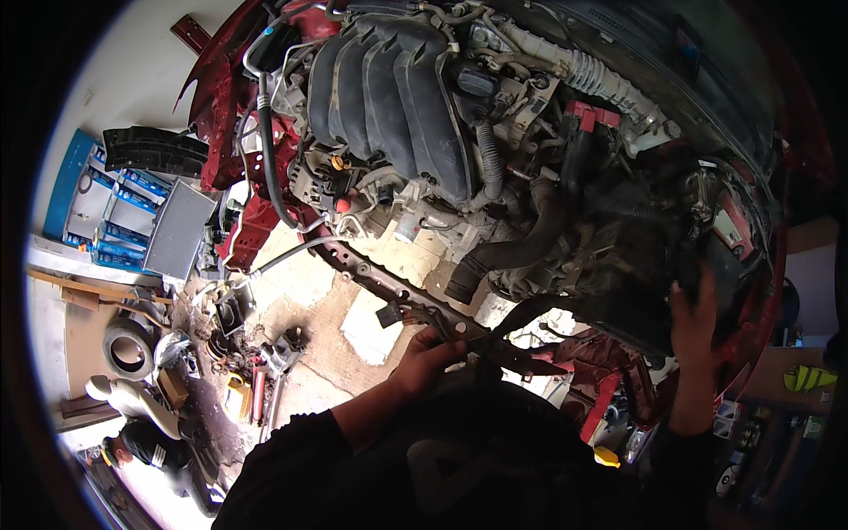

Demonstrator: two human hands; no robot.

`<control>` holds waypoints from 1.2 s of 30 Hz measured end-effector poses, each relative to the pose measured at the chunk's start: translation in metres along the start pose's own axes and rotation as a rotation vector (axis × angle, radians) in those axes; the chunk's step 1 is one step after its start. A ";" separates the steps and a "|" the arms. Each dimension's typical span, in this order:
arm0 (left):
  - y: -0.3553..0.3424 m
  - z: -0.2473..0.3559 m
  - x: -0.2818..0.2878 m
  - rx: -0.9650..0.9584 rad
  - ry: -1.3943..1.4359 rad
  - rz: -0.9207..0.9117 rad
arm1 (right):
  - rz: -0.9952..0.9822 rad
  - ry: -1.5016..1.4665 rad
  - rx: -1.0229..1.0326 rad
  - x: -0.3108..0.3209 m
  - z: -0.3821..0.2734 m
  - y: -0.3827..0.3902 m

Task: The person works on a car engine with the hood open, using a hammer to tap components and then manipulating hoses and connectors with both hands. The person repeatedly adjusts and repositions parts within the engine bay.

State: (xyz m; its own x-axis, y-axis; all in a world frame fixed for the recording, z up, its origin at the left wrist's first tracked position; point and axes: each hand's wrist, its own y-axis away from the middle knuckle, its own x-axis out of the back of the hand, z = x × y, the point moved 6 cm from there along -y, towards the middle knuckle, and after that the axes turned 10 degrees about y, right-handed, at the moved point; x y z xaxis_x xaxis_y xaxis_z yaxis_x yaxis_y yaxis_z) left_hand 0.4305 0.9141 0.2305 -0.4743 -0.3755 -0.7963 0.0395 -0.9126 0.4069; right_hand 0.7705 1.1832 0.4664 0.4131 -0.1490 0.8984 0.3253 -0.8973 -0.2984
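My left hand (426,364) is at the red front crossmember (389,281), its fingers closed on a black cable. A small black plug (389,314) with wires sticks out just beyond those fingers. From beside the hand a thick dark strand (528,311) curves up to the right. In shadow at the right side of the engine bay, my right hand (693,322) reaches up with fingers stretched and apart, against or close to a black plastic part (632,314). The ribbed black engine cover (389,97) lies farther off, with an open-ended black hose (464,281) below it.
Loose parts and tools, among them a red cylinder (259,393) and a yellow container (237,397), lie on the left floor. Farther left are a radiator (179,230), blue boxes (119,243) and a tyre (128,348). Another person (155,450) is at the lower left.
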 end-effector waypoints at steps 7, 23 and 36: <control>0.007 0.085 -0.097 -0.243 -0.607 -0.067 | 0.148 0.098 0.102 0.002 -0.018 0.008; -0.043 0.118 -0.164 -0.365 -0.760 0.051 | 0.165 -0.011 0.159 -0.010 -0.007 0.010; -0.033 0.103 -0.154 -0.378 -0.635 -0.118 | 0.141 -0.032 0.154 -0.012 -0.005 0.005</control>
State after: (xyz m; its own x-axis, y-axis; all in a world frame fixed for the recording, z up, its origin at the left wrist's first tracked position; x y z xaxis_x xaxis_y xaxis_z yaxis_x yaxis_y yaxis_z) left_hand 0.4121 1.0186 0.3861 -0.9062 -0.2107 -0.3666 0.2023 -0.9774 0.0617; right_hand 0.7623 1.1787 0.4556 0.4899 -0.2532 0.8342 0.3871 -0.7942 -0.4683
